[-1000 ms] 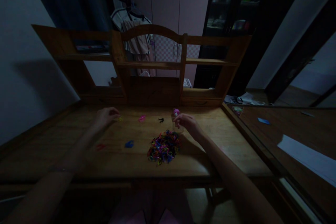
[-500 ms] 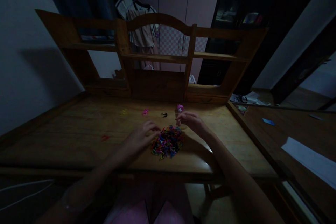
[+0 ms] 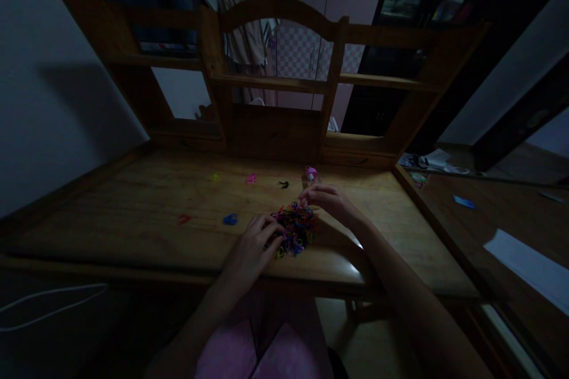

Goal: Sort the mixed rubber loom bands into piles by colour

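Observation:
A heap of small, thin, many-coloured loops that look like elastic hair ties (image 3: 297, 231) lies on the wooden desk in front of me. My left hand (image 3: 256, 243) reaches the heap's left side, fingers curled and thumb tip close to the fingertips; what they grip is too small to make out. At the heap's upper edge, my right hand (image 3: 326, 198) is closed in a pinch, its contents hidden. Separate little groups lie to the left and behind: yellow ones (image 3: 216, 177), pink ones (image 3: 251, 179), black ones (image 3: 283, 185), red ones (image 3: 184, 219) and blue ones (image 3: 230, 219).
A clear container with a pink top (image 3: 311, 174) stands just behind my right hand, partly covered by it. The desk's wooden shelf unit (image 3: 275, 83) rises at the back. On the brown surface to the right lie a white sheet (image 3: 528, 266) and a blue card (image 3: 463, 201).
My left hand has moved right from the yellow group, over the blue one, to the heap. My right hand has stayed near the heap's upper edge. The view has tilted down.

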{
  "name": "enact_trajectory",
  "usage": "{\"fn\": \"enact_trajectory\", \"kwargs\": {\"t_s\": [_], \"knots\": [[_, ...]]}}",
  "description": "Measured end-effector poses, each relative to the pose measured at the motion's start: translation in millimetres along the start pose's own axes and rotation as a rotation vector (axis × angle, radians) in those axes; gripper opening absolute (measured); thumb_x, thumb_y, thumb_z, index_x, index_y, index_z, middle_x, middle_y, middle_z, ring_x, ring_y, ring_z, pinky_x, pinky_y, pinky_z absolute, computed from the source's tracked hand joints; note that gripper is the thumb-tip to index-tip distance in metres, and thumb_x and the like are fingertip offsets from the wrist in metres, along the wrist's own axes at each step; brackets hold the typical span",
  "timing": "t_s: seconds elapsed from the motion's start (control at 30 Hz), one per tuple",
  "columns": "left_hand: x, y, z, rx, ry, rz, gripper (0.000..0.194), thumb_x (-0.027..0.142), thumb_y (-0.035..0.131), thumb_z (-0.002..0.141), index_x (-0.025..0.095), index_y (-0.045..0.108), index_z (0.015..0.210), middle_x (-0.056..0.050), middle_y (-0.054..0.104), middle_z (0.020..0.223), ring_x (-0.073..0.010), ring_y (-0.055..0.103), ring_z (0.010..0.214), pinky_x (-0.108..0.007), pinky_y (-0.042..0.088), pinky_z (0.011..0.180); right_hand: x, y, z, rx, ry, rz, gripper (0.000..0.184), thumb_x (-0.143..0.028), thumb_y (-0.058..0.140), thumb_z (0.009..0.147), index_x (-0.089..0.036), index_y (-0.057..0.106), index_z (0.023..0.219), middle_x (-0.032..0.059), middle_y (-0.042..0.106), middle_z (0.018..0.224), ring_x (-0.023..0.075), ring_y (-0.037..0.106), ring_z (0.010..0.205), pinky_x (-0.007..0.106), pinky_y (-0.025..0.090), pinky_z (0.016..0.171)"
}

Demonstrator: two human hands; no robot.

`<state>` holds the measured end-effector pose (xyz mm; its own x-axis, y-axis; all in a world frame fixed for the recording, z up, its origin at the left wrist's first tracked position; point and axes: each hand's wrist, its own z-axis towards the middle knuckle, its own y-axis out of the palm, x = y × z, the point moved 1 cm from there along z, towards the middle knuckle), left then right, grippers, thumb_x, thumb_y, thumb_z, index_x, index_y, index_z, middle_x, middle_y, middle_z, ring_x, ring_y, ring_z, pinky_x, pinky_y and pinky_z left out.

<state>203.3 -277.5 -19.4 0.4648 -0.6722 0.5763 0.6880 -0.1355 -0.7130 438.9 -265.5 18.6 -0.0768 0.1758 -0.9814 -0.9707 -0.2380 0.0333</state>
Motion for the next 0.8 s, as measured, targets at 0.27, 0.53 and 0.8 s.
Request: {"fn": "enact_trajectory", "kwargs": {"t_s": [0.27, 0.53, 0.8], "knots": [[8, -10.2, 1, 0.109, -0.036, -0.028, 0.006, 0.027, 0.06, 0.086, 0.027, 0.066, 0.087, -0.004, 0.061, 0.097, -0.0214, 0.056, 0.1, -0.035, 0.046, 0.088, 1, 0, 0, 0.017, -0.003, -0.057, 0.022, -0.036, 0.062, 0.085, -0.018, 0.074, 0.09, 0.0061, 0.068, 0.083, 0.02, 0.061, 0.083, 0.035, 0.046, 0.082], [7, -12.8, 3, 0.167, -0.078, -0.047, 0.008, 0.034, 0.066, 0.083, 0.026, 0.066, 0.081, -0.001, 0.066, 0.088, -0.0199, 0.06, 0.09, -0.032, 0.046, 0.081, -1, 1, -1, 0.005, -0.022, -0.062, 0.02, -0.033, 0.062, 0.086, -0.018, 0.074, 0.091, 0.0054, 0.067, 0.083, 0.018, 0.062, 0.081, 0.034, 0.045, 0.081], [-3, -6.2, 2, 0.178, -0.097, -0.057, 0.012, 0.033, 0.06, 0.087, 0.024, 0.068, 0.089, -0.001, 0.069, 0.092, -0.0185, 0.063, 0.09, -0.03, 0.047, 0.082, -1, 1, -1, 0.001, -0.013, -0.065, 0.022, -0.034, 0.061, 0.086, -0.017, 0.073, 0.092, 0.0055, 0.066, 0.083, 0.018, 0.061, 0.082, 0.033, 0.045, 0.081]]}}
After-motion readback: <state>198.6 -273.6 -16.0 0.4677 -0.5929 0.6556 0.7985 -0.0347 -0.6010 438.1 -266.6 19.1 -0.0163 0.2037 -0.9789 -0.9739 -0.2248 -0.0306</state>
